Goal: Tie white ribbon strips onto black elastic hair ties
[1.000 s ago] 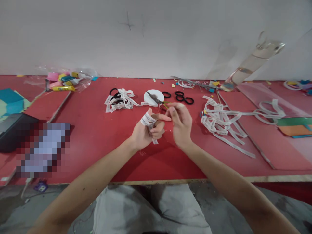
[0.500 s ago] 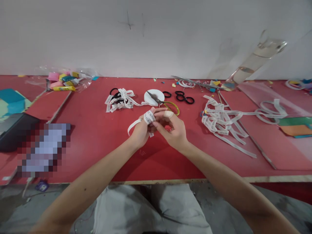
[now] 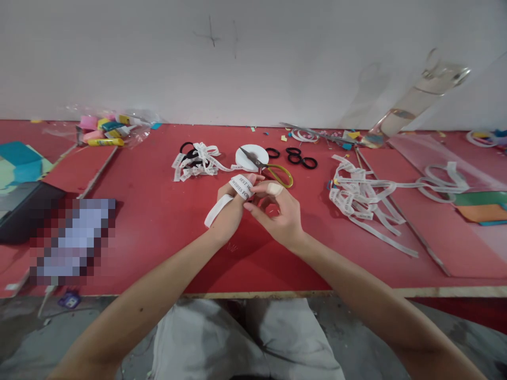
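A white printed ribbon [image 3: 241, 187] is looped over the fingers of my left hand [image 3: 230, 215], and its black letters read "BEST WISHES FO". My left fingers are closed inside the loop and partly hidden. A plain-looking length of the ribbon hangs along the outer left side of that hand. My right hand [image 3: 284, 214], with a beige plaster on one finger, pinches the ribbon at the left fingertips. Just beyond the hands, yellow-handled scissors [image 3: 279, 175] lie with their blades over a white ribbon roll [image 3: 255, 156].
Black hair ties [image 3: 301, 158] lie right of the roll. A ribbon bow bundle [image 3: 198, 161] sits left; a larger ribbon pile [image 3: 356, 195] lies right. A tilted clear bottle [image 3: 420, 103] leans at the wall. A blurred phone-like object [image 3: 75, 237] is near left.
My left hand has turned, so the ribbon loop's lettering faces up more fully. The side length of ribbon shows wider, and a small end below the fingers is out of sight.
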Tool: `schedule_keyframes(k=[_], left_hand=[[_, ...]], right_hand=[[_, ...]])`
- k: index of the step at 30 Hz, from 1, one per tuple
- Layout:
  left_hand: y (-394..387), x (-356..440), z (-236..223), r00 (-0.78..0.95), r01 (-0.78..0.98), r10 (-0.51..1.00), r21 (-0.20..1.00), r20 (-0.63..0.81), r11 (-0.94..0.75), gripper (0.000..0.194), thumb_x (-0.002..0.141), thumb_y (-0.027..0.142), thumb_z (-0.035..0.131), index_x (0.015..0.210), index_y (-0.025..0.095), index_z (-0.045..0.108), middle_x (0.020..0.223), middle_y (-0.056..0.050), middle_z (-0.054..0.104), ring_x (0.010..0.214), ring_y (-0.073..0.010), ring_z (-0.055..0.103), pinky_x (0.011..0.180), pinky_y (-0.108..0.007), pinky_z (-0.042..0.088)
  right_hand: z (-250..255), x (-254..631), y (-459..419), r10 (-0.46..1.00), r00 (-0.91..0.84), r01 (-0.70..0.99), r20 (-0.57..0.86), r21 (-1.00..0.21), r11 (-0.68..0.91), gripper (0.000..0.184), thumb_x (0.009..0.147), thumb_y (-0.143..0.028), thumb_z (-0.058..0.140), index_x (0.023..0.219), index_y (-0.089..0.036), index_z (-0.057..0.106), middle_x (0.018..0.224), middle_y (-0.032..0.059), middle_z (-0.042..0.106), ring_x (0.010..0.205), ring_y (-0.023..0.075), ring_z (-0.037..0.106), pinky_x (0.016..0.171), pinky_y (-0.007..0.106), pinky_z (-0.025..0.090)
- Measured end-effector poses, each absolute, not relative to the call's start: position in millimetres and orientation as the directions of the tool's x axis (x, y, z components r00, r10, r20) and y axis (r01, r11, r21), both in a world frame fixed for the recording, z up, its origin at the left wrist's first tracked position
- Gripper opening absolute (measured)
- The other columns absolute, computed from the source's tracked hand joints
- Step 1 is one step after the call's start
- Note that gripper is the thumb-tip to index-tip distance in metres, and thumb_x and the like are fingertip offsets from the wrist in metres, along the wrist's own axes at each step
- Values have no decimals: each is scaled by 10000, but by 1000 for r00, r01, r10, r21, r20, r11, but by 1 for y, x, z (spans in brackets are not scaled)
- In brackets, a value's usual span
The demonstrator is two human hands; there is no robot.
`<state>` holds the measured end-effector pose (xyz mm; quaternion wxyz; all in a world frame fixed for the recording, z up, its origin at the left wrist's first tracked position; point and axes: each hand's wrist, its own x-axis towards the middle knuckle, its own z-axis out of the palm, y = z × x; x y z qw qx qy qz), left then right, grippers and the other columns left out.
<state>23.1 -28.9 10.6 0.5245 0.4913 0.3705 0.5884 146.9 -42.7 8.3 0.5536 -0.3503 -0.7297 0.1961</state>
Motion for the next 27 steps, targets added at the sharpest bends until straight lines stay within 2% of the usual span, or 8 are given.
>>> schedule_keyframes(k=[3,6,11,16,18,21,24,27], left_hand=[[-28,20,12,18,-138,968,960,250,-245,119,847,275,593,799,218,686,829,-41,680,804,-176,631,684,-278,513],[-25,18,11,-38,-57,928,926,371,-373,104,825,262,614,746,200,640,845,-44,626,787,-164,598,682,-276,507],[-14,17,3,-82,22,852,856,516,-516,61,827,212,612,769,197,614,924,-18,582,839,-131,614,736,-256,506],[-9,10,-4,16,213,779,759,627,-616,134,765,84,551,694,192,588,827,5,604,795,-127,609,707,-246,470],[-11,7,-3,84,305,762,711,643,-634,175,712,37,523,703,199,590,810,8,607,746,-127,587,654,-243,427],[-14,3,1,129,440,801,690,584,-574,211,670,17,479,694,201,578,777,-2,585,664,-130,521,611,-253,363],[-16,2,4,150,544,821,647,551,-534,159,686,58,493,646,199,554,723,-13,560,641,-146,484,601,-267,315],[-16,4,5,148,599,834,622,532,-504,136,699,78,502,683,205,549,781,-14,579,649,-143,464,593,-269,277]], right_hand=[[6,147,-42,723,-118,344,681,-655,673,261,837,-261,709,1079,-240,614,976,18,692,706,101,646,568,212,558],[4,148,-41,690,-110,400,716,-603,690,340,837,-261,714,1158,-248,603,1021,37,712,770,129,669,602,231,578],[7,147,-40,634,-137,451,761,-522,724,206,861,-218,680,1065,-235,660,1016,62,679,895,173,669,750,300,597],[10,145,-38,575,-134,437,807,-472,765,134,860,-186,672,987,-228,684,976,60,666,955,201,649,844,370,559],[10,144,-37,555,-128,430,822,-458,778,157,854,-170,674,999,-230,680,993,63,669,966,205,643,854,381,544],[11,145,-37,547,-133,456,827,-439,774,192,854,-159,669,1024,-248,667,1070,70,676,1009,218,634,878,407,530],[11,146,-36,530,-157,481,833,-404,778,214,860,-151,655,1038,-269,656,1077,59,692,1006,226,636,883,432,522],[11,147,-36,506,-181,483,844,-371,793,220,866,-138,638,1039,-274,648,1038,49,698,981,223,639,860,429,523]])
